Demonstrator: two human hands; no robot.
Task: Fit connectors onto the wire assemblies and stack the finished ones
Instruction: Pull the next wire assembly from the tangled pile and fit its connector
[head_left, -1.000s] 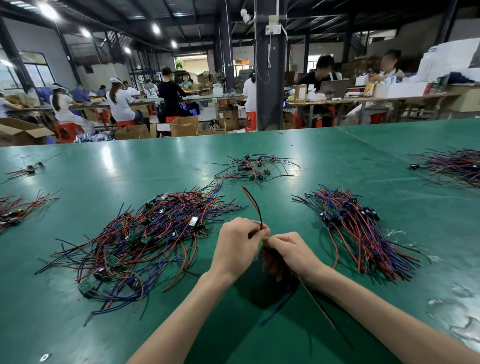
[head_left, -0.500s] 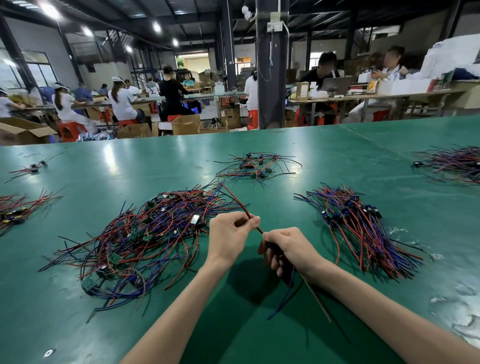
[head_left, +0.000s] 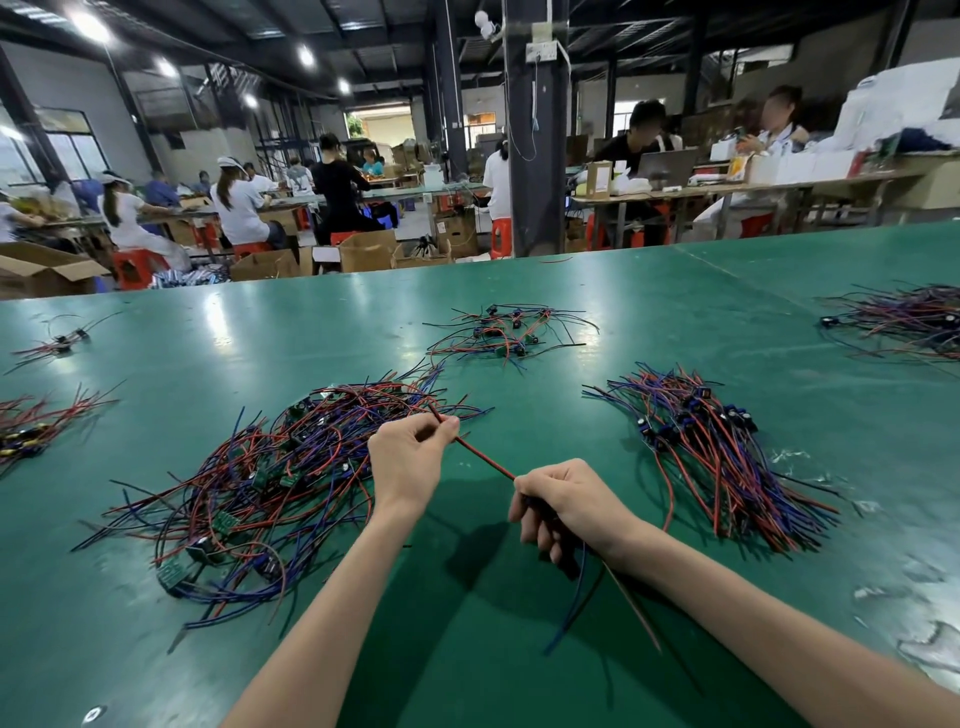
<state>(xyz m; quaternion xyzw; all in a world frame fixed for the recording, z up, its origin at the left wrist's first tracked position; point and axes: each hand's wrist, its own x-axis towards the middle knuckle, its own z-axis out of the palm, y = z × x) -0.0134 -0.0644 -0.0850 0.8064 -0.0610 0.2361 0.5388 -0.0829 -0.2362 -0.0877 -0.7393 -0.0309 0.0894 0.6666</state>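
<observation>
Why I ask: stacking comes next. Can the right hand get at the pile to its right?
Probably yes: the pile lies close beside the right hand, only bare table between, though that hand grips wires.

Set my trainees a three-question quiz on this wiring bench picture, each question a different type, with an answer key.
1. True or false: the red wire runs straight between the left hand and the right hand.
2. Where does the tidier wire bundle lie? A) right of the hands B) left of the hands C) under the forearms
3. Fill in: the table is ___ in colour.
Key: 1 true; 2 A; 3 green.
</observation>
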